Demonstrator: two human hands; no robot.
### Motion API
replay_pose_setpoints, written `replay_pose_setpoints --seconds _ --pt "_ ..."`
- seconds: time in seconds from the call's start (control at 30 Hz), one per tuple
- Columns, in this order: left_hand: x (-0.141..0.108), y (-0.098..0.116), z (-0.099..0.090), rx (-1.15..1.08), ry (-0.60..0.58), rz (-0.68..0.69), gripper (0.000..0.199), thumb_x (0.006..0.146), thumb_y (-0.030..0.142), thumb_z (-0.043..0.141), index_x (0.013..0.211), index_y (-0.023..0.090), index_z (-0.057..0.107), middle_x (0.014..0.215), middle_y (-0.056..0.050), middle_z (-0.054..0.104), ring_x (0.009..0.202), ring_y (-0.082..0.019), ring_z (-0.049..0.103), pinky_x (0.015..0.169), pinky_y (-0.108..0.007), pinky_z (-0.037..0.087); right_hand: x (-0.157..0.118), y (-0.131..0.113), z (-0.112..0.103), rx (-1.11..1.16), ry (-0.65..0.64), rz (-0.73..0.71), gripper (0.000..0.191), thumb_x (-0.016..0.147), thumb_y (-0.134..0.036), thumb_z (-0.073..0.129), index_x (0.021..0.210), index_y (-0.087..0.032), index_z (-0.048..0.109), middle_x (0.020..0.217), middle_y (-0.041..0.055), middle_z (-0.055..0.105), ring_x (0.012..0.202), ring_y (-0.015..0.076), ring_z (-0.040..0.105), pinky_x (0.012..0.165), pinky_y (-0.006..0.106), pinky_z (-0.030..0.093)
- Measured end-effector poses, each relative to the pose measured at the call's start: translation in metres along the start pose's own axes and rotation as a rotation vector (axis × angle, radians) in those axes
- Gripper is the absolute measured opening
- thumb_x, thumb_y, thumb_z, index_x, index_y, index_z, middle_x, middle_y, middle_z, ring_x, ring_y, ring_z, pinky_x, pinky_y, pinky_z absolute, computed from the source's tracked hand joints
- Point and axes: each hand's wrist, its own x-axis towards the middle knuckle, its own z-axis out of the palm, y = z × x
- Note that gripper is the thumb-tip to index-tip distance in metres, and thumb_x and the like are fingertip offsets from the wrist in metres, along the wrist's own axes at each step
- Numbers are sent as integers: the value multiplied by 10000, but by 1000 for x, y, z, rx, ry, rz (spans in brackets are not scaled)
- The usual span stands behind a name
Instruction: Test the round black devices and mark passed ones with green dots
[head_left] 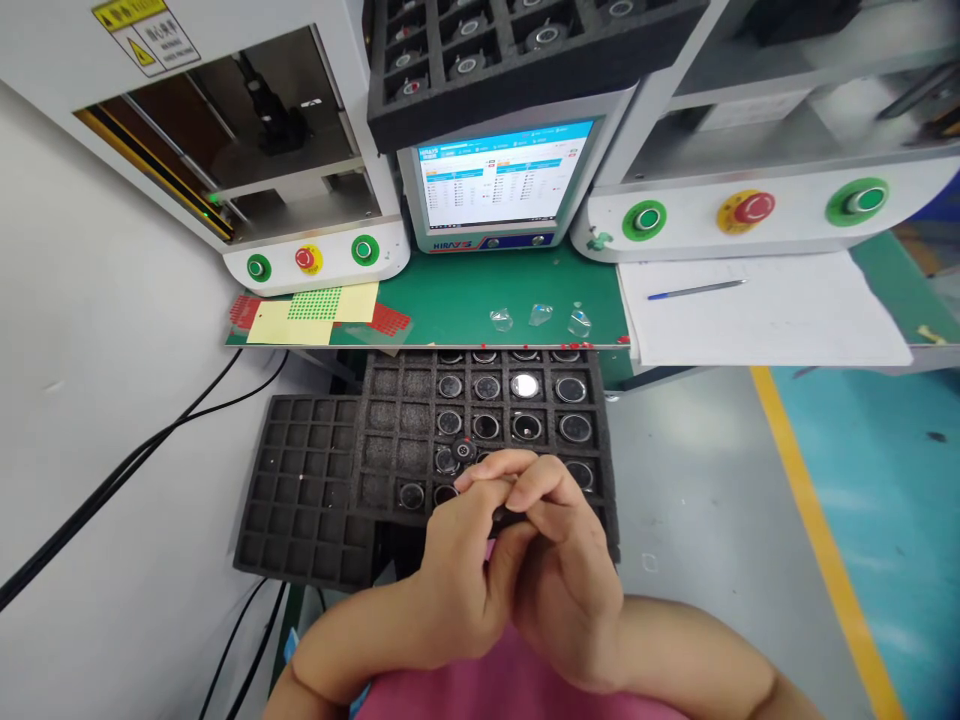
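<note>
Just beyond 2 clasped hands (461, 560) (576, 565) shows 1 black disc (464, 451).

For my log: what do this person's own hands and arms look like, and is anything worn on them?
The left hand and right hand are bare, with no gloves. No watch or bracelet shows at the wrists, and no sleeve covers the visible forearms. A plain pink top shows between the arms.
</note>
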Motion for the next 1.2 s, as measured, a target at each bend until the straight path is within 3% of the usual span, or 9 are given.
replay_pose_setpoints --seconds 0.17,0.27,0.4,0.5,0.6,0.83,1.07,1.2 --pt "-1 1 -2 -71 25 -2 159 869 105 473 973 208 535 773 -13 610 656 -141 562 589 -261 433 0 -4 -3 -19 -41 -9 180 869 -235 477 749 -243 611 841 -16 673 791 141 652 693 249 524" --pt "2 3 -4 -473 -32 -167 94 924 222 471 937 187 558 812 -40 622 714 -151 568 646 -276 441 2 -13 -8 -104 -134 6 180 902 -359 484 926 -257 630 972 37 680 871 190 663 667 292 547" --pt "7 10 -6 -1253 -100 -413 264 957 370 425 859 157 545 661 -24 594 601 -129 540 610 -258 409 7 -21 -21 -300 -279 -355 349 844 -397 620 1156 -262 540 1169 87 619 1120 269 591 894 426 533" --pt "9 16 -6 -1456 -129 -483 268 954 360 429 894 139 568 619 -22 582 580 -132 549 590 -242 374 12 -21 -28 -392 -503 -530 613 743 -161 678 1293 -254 426 1239 105 579 1138 269 592 943 445 528" --pt "9 18 -5 -1526 -131 -466 273 956 352 431 873 138 578 574 -17 556 563 -135 538 547 -226 324 18 -20 -31 -418 -585 -582 747 659 -16 622 1328 -251 388 1219 94 591 1126 231 602 985 418 519" --pt "9 19 -5 -1486 -89 -561 275 919 381 510 836 134 598 595 -9 544 553 -116 500 563 -228 329 22 -21 -33 -429 -574 -589 727 706 -57 647 1345 -261 367 1188 96 630 1092 221 626 974 408 530" --pt "8 13 3 -1514 -86 -536 385 900 481 505 742 137 574 564 1 489 519 -106 435 531 -231 338 25 -17 -40 -404 -617 -522 790 669 -44 668 1360 -278 363 1192 77 629 970 222 660 857 382 572" --pt "9 13 5 -1530 -49 -534 339 921 409 497 747 128 579 563 -4 497 543 -108 449 551 -234 332 29 -14 -42 -416 -664 -568 773 688 -63 711 1360 -266 386 1205 78 646 1021 223 649 962 423 525"
